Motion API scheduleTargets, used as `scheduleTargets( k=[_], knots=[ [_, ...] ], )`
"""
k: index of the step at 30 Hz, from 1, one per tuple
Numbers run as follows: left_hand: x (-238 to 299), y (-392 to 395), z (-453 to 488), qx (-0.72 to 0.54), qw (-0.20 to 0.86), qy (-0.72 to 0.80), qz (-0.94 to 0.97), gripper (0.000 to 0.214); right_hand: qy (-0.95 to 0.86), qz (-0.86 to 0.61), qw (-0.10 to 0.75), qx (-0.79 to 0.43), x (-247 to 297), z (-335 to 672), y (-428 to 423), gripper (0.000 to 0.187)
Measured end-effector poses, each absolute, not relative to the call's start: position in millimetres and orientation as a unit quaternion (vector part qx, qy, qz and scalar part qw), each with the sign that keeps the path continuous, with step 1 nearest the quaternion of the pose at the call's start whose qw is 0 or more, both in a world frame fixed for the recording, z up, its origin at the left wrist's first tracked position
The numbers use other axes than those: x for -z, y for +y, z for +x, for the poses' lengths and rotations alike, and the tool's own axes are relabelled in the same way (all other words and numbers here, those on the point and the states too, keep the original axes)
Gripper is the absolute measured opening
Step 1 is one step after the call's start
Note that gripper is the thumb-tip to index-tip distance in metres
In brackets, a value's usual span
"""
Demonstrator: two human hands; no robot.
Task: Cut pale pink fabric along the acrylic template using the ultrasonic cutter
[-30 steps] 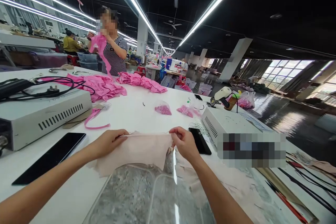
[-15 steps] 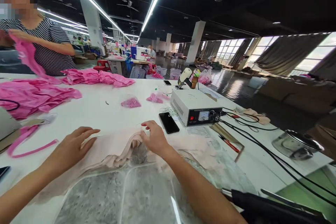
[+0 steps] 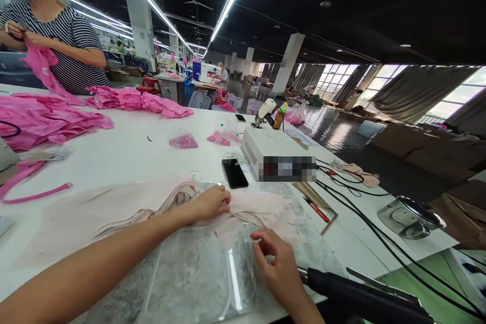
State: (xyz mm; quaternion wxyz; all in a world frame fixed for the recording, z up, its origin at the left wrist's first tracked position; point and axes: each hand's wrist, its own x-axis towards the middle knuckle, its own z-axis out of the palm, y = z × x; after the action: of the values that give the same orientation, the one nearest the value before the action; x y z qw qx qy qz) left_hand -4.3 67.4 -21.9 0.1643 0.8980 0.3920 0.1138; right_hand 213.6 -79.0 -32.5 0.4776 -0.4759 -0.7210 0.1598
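Observation:
My left hand point(image 3: 211, 203) reaches across to the middle of the table, its fingers curled together at the edge of the pale pink fabric point(image 3: 261, 207). More of this thin fabric point(image 3: 114, 205) lies in loose folds to the left, beneath my forearm. My right hand point(image 3: 275, 260) hovers lower right over the clear plastic mat point(image 3: 193, 273), thumb and fingers apart and bent, with nothing between them. Close beside its wrist is a tool with a black handle point(image 3: 353, 288) and a metal shaft. The fabric under my left fingers is partly hidden.
Behind the fabric are a phone point(image 3: 235, 173) and a white control box point(image 3: 279, 149) with black cables point(image 3: 364, 220). Red-handled tweezers point(image 3: 317, 209) and a metal pot point(image 3: 410, 216) lie to the right. Pink garments point(image 3: 49, 119) are piled at left, where another person stands.
My left hand has swung right to the fabric's middle. My right hand has left the fabric and come down toward the black-handled tool. The view has shifted slightly.

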Motion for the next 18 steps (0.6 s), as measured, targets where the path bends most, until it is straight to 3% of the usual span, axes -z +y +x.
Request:
scheduleTargets(
  k=[9, 12, 18],
  knots=[
    [-6.1, 87.6, -2.2, -0.102, 0.173, 0.346, 0.916, 0.033, -0.732, -0.442, 0.492, -0.163, 53.1, 228.0, -112.0, 0.014],
    [-25.6, 71.9, -4.7, -0.133, 0.151, 0.308, 0.93, 0.017, -0.73, -0.443, 0.496, -0.156, 54.1, 231.1, -113.3, 0.014],
    [-25.7, 15.1, -21.3, -0.137, 0.153, 0.208, 0.956, 0.024, -0.733, -0.45, 0.489, -0.143, 53.2, 235.1, -120.0, 0.015]
  ],
)
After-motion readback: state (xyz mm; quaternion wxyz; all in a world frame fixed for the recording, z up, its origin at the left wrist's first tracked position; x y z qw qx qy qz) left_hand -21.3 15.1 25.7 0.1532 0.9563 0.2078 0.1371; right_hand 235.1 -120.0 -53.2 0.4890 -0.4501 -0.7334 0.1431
